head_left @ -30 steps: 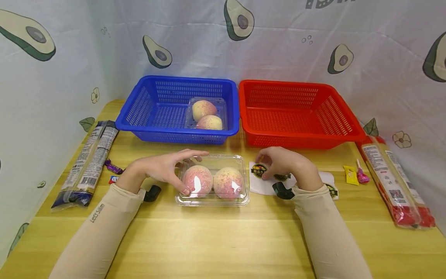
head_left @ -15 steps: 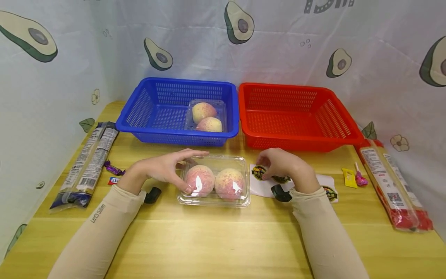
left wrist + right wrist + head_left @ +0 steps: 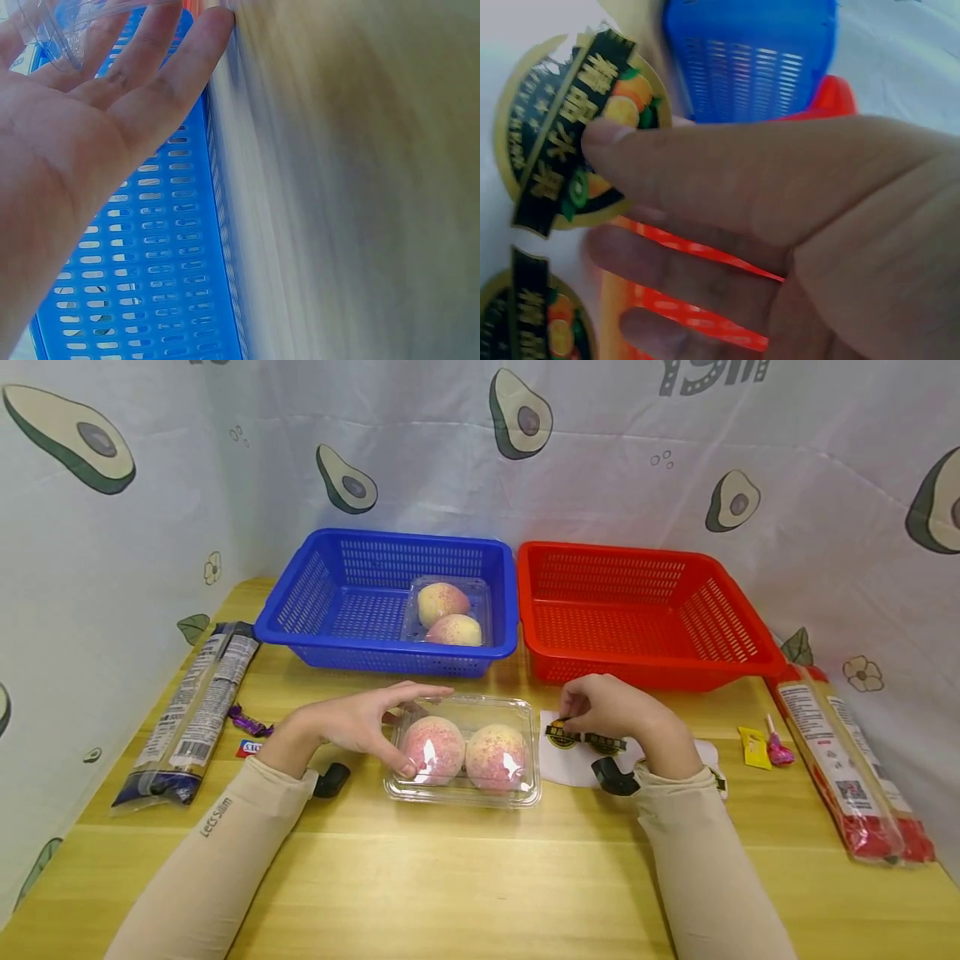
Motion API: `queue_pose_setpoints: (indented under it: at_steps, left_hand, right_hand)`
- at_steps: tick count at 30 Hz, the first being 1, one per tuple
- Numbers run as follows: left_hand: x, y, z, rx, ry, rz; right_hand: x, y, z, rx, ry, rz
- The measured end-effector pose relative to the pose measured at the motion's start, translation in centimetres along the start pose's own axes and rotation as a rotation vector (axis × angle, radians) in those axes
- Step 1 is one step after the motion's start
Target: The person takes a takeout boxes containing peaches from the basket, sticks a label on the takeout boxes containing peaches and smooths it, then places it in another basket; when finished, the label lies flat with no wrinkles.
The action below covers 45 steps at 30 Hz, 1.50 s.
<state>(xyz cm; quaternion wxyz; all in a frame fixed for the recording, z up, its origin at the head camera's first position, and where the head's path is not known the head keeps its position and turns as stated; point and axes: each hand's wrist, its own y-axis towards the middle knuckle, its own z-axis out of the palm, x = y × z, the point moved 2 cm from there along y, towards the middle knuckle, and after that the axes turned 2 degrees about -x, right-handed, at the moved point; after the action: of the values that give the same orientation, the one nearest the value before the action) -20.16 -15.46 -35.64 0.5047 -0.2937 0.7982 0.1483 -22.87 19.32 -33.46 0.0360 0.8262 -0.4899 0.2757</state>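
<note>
In the head view, my left hand (image 3: 356, 718) grips the left end of a clear plastic clamshell box (image 3: 462, 800), thumb at the front and fingers behind. Two pink-and-yellow peaches (image 3: 433, 750) sit side by side in it; its lid looks down. To its right lies a white backing sheet (image 3: 558, 770) of round black-and-gold fruit stickers. My right hand (image 3: 626, 714) pinches the edge of one sticker (image 3: 544, 120) between thumb and forefinger, the thumb lying over its face in the right wrist view. A second sticker (image 3: 604, 744) is beside it. The right wrist partly hides the sheet.
Behind the hands stand a blue basket (image 3: 382, 647), holding another box of peaches (image 3: 442, 602), and a red basket (image 3: 645, 668). Long printed packages lie at left (image 3: 197, 702) and right (image 3: 840, 760). Small sweets include a purple candy (image 3: 250, 724), a yellow packet (image 3: 753, 747) and a lollipop (image 3: 778, 752).
My right fingertips have moved slightly away from me along the sticker's edge, thumb and forefinger drawn closer together. My left hand stays on the box. The head view has shifted slightly.
</note>
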Motion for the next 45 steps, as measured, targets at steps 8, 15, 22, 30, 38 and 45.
queue_pose_setpoints:
  at_steps: [8, 15, 22, 30, 38, 45]
  left_hand:
    - [0.1, 0.0, -0.1, -0.003, 0.013, 0.002]
    - [0.1, 0.0, 0.0, -0.004, 0.004, 0.000]
    - [0.2, -0.1, -0.1, -0.010, 0.004, 0.003]
    - [0.2, 0.1, 0.0, 0.001, 0.007, 0.021]
    - [0.2, 0.1, -0.1, 0.004, 0.015, 0.017]
    - [0.2, 0.1, -0.1, 0.004, 0.010, 0.018]
  right_hand:
    - [0.8, -1.3, -1.3, 0.025, 0.050, -0.063]
    - [3.3, -2.4, -2.6, -0.164, 0.127, -0.132]
    - [7.7, -1.3, -0.9, -0.246, 0.327, -0.236]
    - [9.7, -0.4, 1.4, -0.210, 0.351, -0.316]
    - [10.2, 0.4, 2.7, -0.224, 0.275, -0.320]
    - [10.9, 0.7, 3.3, -0.238, 0.142, -0.318]
